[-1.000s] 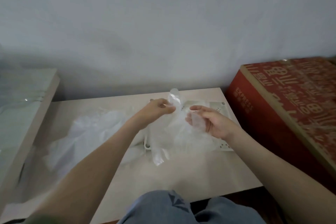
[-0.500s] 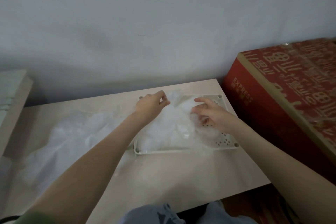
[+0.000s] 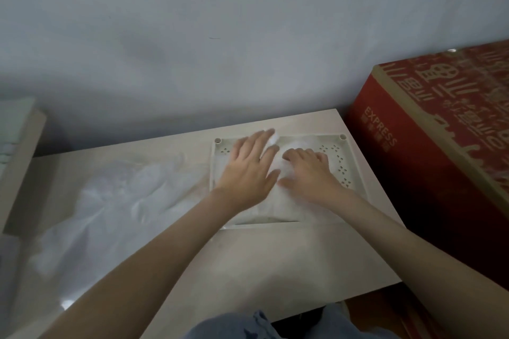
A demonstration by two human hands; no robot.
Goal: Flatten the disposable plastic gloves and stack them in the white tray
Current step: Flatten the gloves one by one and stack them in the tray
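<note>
A white perforated tray (image 3: 355, 165) lies at the back right of the light wooden table (image 3: 248, 261). Clear plastic gloves (image 3: 278, 201) lie stacked inside it. My left hand (image 3: 248, 170) lies palm down on the stack, fingers straight and spread toward the tray's far edge. My right hand (image 3: 311, 170) presses on the stack beside it, its fingers bent at the knuckles with the tips on the plastic. A loose pile of crumpled clear gloves (image 3: 115, 206) covers the table's left half.
A big red cardboard box (image 3: 440, 151) printed EXPRESS stands tight against the table's right side. A grey wall runs behind the table. A pale shelf edge (image 3: 19, 162) rises at the far left. My knees in blue jeans (image 3: 259, 325) show below the front edge.
One second ago both hands held a glove up in the air, pinched by fingers. They lowered it into the tray and now both press down flat on the stack.
</note>
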